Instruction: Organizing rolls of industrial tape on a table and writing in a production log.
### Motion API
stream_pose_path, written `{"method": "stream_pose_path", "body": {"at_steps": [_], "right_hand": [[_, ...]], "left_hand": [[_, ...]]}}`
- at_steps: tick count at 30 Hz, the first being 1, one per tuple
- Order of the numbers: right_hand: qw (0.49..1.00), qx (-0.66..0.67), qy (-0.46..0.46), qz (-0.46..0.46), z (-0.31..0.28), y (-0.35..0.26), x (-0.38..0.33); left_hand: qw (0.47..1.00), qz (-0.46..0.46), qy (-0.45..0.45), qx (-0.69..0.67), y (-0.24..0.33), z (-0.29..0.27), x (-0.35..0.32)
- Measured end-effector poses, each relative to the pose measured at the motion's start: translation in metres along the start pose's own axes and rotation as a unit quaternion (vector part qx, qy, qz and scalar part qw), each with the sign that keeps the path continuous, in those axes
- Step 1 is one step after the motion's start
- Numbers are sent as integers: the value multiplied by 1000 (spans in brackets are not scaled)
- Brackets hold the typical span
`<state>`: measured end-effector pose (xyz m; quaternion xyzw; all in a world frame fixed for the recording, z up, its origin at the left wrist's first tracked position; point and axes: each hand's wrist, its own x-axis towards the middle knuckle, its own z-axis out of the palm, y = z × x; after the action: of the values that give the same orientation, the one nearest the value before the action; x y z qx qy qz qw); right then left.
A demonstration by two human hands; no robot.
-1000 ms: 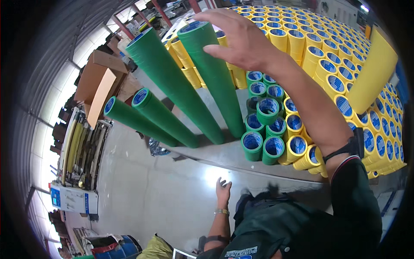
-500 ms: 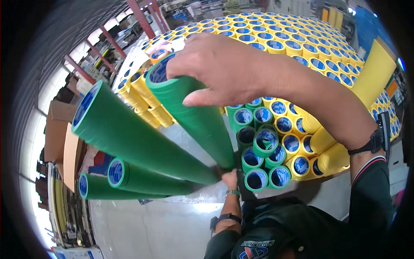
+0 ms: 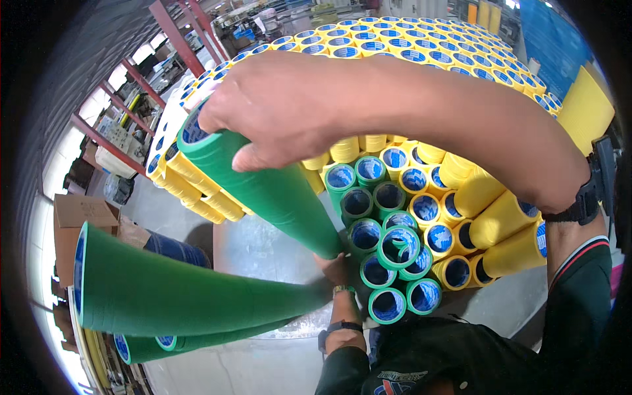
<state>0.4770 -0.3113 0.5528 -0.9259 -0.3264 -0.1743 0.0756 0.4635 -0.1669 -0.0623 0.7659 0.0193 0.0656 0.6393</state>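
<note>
A tall column of green tape rolls (image 3: 283, 197) with blue-lined cores leans between my hands. My right hand (image 3: 270, 108) grips its upper end, fingers hooked into the top core and thumb against the outside. Low down, my left hand (image 3: 334, 268) holds the column's bottom end, its fingers partly hidden. A second green column (image 3: 197, 280) slants away to the left of my left hand, with further green columns (image 3: 217, 340) beneath it. Right of my left hand stand several green rolls (image 3: 422, 296) in a cluster, one lying loosely on top.
Yellow tape rolls (image 3: 345, 150) stand in dense rows across the far side. Tilted yellow columns (image 3: 497, 220) lie beside the green cluster at right. A grey table surface (image 3: 253, 240) shows at left, with cardboard boxes (image 3: 82, 220) beyond and red posts (image 3: 176, 39) behind.
My right hand and the top of the held column have swung left and slightly down. The second green column tilts lower on the left. The whole view has shifted a little.
</note>
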Motion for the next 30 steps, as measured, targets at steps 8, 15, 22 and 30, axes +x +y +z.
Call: {"method": "stream_pose_path", "body": {"at_steps": [8, 15, 22, 30], "right_hand": [[998, -62, -10, 8, 18, 60, 41], [993, -98, -17, 70, 28, 100, 52], [992, -96, -30, 71, 29, 102, 53], [992, -93, -39, 73, 27, 99, 54]], "left_hand": [[993, -31, 44, 102, 13, 42, 85], [1000, -10, -26, 4, 42, 50, 120], [994, 90, 21, 54, 141, 51, 115], [977, 130, 83, 148, 192, 49, 114]]}}
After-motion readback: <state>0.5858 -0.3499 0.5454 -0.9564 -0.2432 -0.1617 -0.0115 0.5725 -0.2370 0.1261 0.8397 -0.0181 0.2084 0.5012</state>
